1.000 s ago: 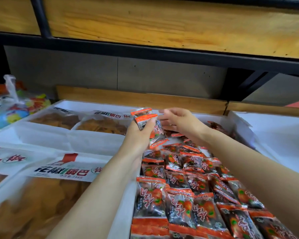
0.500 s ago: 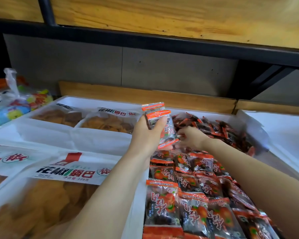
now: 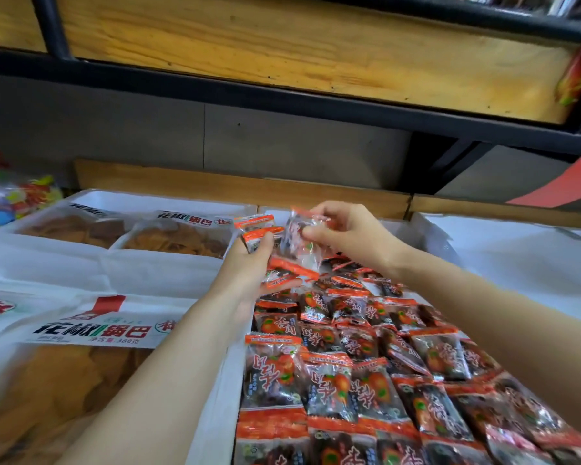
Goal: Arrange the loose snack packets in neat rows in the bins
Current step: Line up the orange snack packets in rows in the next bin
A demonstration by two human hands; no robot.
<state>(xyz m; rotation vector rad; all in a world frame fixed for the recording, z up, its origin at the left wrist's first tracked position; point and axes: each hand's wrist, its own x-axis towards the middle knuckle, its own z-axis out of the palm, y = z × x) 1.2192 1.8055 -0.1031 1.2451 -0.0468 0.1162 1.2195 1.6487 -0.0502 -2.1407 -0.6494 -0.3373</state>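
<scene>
L hand (image 3: 249, 270) grips a small stack (image 3: 259, 229) of packets, upright, above the bin's (image 3: 215, 414) far end. R hand (image 3: 346, 233) pinches one more packet (image 3: 297, 238) w/ thumb & fingers, right beside the stack. Below, neat rows (image 3: 349, 364) fill the bin's near part; a loose heap (image 3: 346, 280) lies at the back.

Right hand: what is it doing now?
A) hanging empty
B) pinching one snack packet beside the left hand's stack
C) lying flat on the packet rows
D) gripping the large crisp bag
B: the right hand pinches a single snack packet, raised next to the stack that the left hand grips.
</scene>
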